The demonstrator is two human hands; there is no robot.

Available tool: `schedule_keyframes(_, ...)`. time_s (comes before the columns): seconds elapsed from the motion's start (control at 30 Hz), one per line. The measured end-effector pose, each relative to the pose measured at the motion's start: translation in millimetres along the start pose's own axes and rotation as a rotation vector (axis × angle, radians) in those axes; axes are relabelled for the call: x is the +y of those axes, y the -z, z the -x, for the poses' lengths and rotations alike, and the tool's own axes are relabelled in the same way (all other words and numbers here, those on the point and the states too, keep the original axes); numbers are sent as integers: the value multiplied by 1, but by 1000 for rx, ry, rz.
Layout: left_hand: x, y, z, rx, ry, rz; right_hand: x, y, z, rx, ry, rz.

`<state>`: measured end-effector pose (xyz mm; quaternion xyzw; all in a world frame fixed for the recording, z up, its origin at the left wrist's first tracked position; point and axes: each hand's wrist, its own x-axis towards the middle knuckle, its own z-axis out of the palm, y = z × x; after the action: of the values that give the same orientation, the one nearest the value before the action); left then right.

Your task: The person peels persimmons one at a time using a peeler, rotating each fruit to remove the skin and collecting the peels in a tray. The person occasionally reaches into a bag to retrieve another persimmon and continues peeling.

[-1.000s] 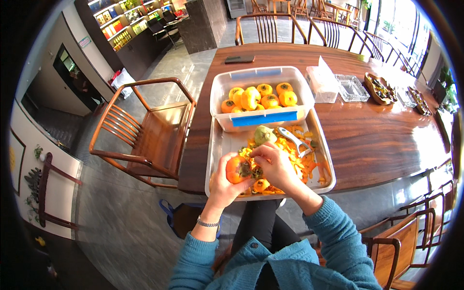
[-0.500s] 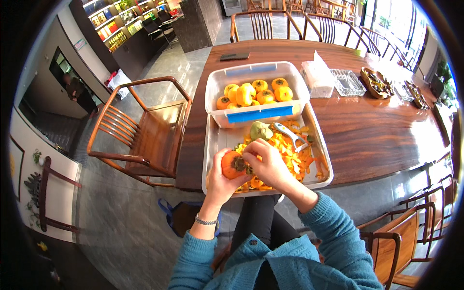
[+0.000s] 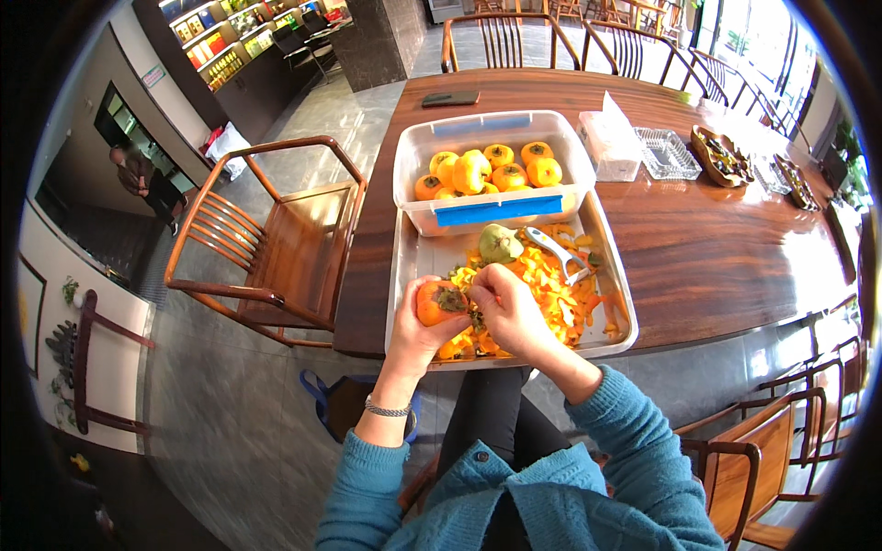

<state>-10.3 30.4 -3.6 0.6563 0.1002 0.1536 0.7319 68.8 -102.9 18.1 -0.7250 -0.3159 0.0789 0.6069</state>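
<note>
My left hand (image 3: pixel 411 332) is wrapped round an unpeeled orange persimmon (image 3: pixel 433 303), its brown leafy calyx turned toward my right hand. Beside that calyx, the thumb and fingers of my right hand (image 3: pixel 511 310) are pinched together; what lies between the tips is hidden. Both hands are over the near part of a shallow metal tray (image 3: pixel 418 253) strewn with orange peelings (image 3: pixel 545 286). A peeler (image 3: pixel 557 253) with a white-and-grey handle rests on the peelings. To its left lies a round greenish object (image 3: pixel 500 244). Several peeled persimmons (image 3: pixel 470 172) fill part of a clear plastic box (image 3: pixel 409 197) behind.
The box sits on the tray's far end, on a dark wooden table (image 3: pixel 707 248). A tissue pack (image 3: pixel 608 147), a clear plastic container (image 3: pixel 663 153) and a wooden dish (image 3: pixel 721 156) stand right. A phone (image 3: pixel 450 98) lies far left. Left is a wooden chair (image 3: pixel 276 239); a person (image 3: pixel 142 179) stands beyond.
My right fingertips have drawn slightly off the persimmon's calyx, which now shows more fully. The persimmon has tipped a little in my left hand. The person at far left has come further into view.
</note>
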Motion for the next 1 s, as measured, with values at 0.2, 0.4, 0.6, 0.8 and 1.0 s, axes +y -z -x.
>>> schedule_keyframes(0.2,1,-1,1,-12,-95,-351,-3,2,-1,-5,468,335)
schedule_keyframes(0.4,1,-5,3,6,-170,-324,-3,-4,-2,-62,605,530)
schedule_keyframes(0.6,2,-1,4,57,-101,42,2,-3,4,147,400,363)
schedule_keyframes(0.8,6,2,6,-62,-27,231,0,8,6,-17,398,258)
schedule_keyframes(1.0,8,7,5,-163,67,194,1,6,-2,-74,562,444)
